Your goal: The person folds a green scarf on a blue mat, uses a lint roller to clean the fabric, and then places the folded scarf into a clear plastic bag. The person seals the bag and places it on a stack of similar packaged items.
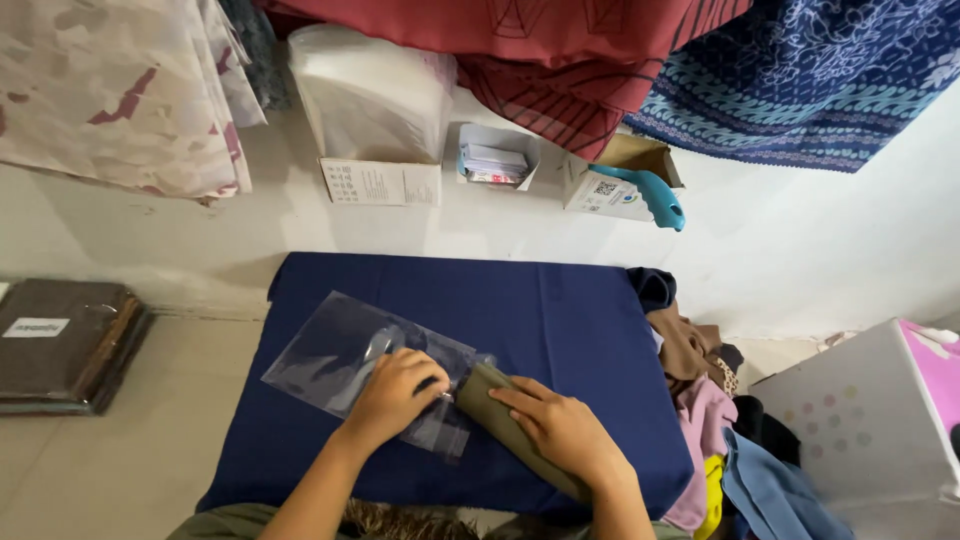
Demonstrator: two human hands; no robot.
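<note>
Seen from above, a low table draped in a smooth navy blue cloth (560, 320) stands against a pale, scuffed wall. On this cloth lies a clear plastic bag (340, 350), flat, glossy and rectangular, angled so that its open end points toward the near right part of the cloth. A piece of olive green fabric (510, 430), folded into a long narrow bundle with a soft matte surface, lies slantwise just right of the bag, its upper end meeting the bag's mouth.

The person's left hand (395, 395) rests on the bag near its opening, fingers curled and pinching the thin plastic at the edge. The right hand (565, 430) lies on top of the olive bundle, fingers stretched out fairly flat and pressing the fabric down, not closed around it.

Right of the blue cloth, a loose heap of clothes (710, 420) in brown, pink, yellow and blue spills downward, and beyond it stands a white box (860, 420) with pastel dots. Left of the cloth, a dark wrapped stack (65, 340) sits on the floor. Beyond the cloth, by the wall, are a stack of white bags in an open carton (375, 110), a small cardboard box (495, 160), and a turquoise handheld tool (650, 195). Patterned red and blue textiles (700, 60) hang above.
</note>
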